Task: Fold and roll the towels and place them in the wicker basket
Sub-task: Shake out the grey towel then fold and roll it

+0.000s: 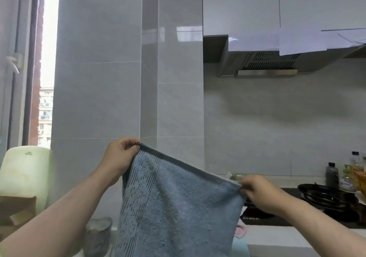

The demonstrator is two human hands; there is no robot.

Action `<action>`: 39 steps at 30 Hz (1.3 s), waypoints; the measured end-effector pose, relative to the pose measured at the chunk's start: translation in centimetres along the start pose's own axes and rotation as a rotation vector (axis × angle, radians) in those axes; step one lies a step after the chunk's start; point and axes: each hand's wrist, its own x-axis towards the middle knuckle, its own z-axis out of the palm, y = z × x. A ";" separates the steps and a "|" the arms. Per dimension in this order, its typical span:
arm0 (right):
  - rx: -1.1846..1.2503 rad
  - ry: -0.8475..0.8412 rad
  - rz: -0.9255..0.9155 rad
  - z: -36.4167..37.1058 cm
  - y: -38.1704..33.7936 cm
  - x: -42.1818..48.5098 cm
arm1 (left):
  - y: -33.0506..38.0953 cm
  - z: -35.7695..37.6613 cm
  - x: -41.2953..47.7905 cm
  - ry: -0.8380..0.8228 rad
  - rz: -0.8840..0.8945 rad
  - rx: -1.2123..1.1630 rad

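Towel [178,207]: blue, hanging, top edge taut, tilted down rightward.
Left hand [118,157]: pinches upper-left corner.
Right hand [259,193]: pinches upper-right corner.

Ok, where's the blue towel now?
The blue towel hangs at lower centre of the head view, its top corners pinched by the left hand and right hand.

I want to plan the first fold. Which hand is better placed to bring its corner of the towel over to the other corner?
Probably the left hand: it pinches its corner of the towel higher, in free air. The right hand is lower, near the black pan.
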 end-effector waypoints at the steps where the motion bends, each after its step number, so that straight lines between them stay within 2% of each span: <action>1: -0.011 0.048 -0.006 -0.9 -0.1 0.3 | -0.2 -0.2 0.2 0.004 -0.007 0.010; 6: 0.040 0.286 -0.063 -5.3 -1.8 1.2 | -0.9 0.1 0.9 0.083 -0.038 0.029; 13: 0.142 0.506 0.029 -8.4 -2.5 1.4 | 0.1 0.7 1.8 0.136 -0.057 -0.148; 20: 0.285 0.454 0.187 -9.9 -2.6 1.3 | 0.5 0.6 1.7 0.083 -0.057 -0.210; 27: 0.718 0.456 0.211 -9.4 -1.7 1.2 | 0.6 0.6 0.9 0.022 -0.156 -0.279; 32: 1.081 0.422 0.202 -9.0 -2.0 1.1 | 1.3 0.8 0.2 0.038 -0.178 -0.387; 36: 1.216 0.436 0.217 -9.3 -2.7 0.8 | 1.3 0.3 -0.4 0.019 -0.126 -0.459; 39: 1.243 0.449 0.220 -9.5 -3.0 0.5 | 1.6 0.0 -0.8 0.035 -0.117 -0.411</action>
